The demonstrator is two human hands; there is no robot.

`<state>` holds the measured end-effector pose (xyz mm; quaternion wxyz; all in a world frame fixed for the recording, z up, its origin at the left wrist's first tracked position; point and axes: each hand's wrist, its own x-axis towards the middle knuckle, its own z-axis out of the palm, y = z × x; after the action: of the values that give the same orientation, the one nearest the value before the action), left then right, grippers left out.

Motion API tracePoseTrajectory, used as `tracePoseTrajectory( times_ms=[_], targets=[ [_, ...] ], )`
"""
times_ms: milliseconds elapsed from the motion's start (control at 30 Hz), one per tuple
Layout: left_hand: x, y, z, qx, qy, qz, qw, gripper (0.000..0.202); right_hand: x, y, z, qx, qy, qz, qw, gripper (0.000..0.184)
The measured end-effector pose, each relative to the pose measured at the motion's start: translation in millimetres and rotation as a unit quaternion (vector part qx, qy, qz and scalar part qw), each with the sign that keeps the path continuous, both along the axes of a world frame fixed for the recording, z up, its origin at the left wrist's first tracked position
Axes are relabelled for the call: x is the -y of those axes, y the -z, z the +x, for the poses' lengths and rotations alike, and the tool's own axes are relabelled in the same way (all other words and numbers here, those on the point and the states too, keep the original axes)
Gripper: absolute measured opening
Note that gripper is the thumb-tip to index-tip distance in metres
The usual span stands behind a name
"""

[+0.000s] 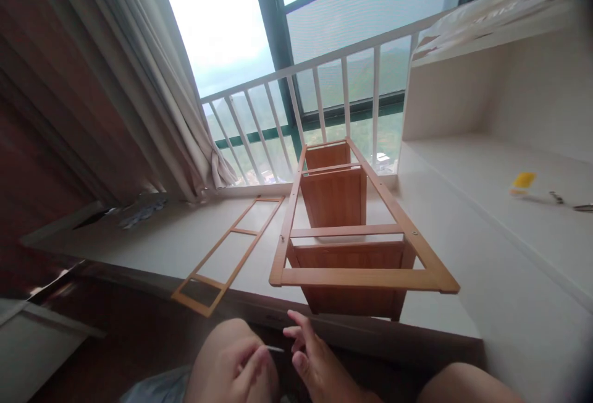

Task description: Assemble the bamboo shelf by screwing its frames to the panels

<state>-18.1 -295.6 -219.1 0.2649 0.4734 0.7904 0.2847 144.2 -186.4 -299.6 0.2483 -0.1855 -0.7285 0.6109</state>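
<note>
My left hand (pixel 248 369) is closed over my knee, its fingers wrapped round a thin metal rod (pixel 276 348) whose tip points right. Most of that rod is hidden in the fist, so its kind does not show. Just beside it is my right hand (pixel 319 363), fingers apart, with nothing visible in it. Beyond both hands, a wooden rack (pixel 359 278) stands on the white ledge, its ladder-like side frame on top and reddish-brown panels below. Small metal fittings show in the frame. A second, flat wooden frame (pixel 227 248) lies left of it.
The white ledge (pixel 185 236) runs below a window with a white railing (pixel 345 81). Grey curtains (pixel 152 81) hang at left. On the right shelf lie a yellow object (pixel 524 182) and small metal pieces (pixel 556 198). A white box-like piece (pixel 41 347) stands lower left.
</note>
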Motion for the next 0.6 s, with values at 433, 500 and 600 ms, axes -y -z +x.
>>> tracePoseTrajectory(
  times_ms=[433, 500, 600],
  targets=[
    [-92, -216.6, 4, -0.176, 0.077, 0.087, 0.978, 0.033, 20, 3.6, 7, 0.109, -0.088, 0.048, 0.989, 0.051],
    [-109, -222.7, 3, -0.197, 0.105, 0.053, 0.973, 0.031, 19, 2.6, 9, 0.141, -0.092, 0.084, 0.982, 0.050],
    [-126, -227.4, 3, -0.226, 0.133, 0.002, 0.965, 0.027, 12, 1.8, 9, 0.168, -0.088, 0.108, 0.976, 0.051]
  ],
)
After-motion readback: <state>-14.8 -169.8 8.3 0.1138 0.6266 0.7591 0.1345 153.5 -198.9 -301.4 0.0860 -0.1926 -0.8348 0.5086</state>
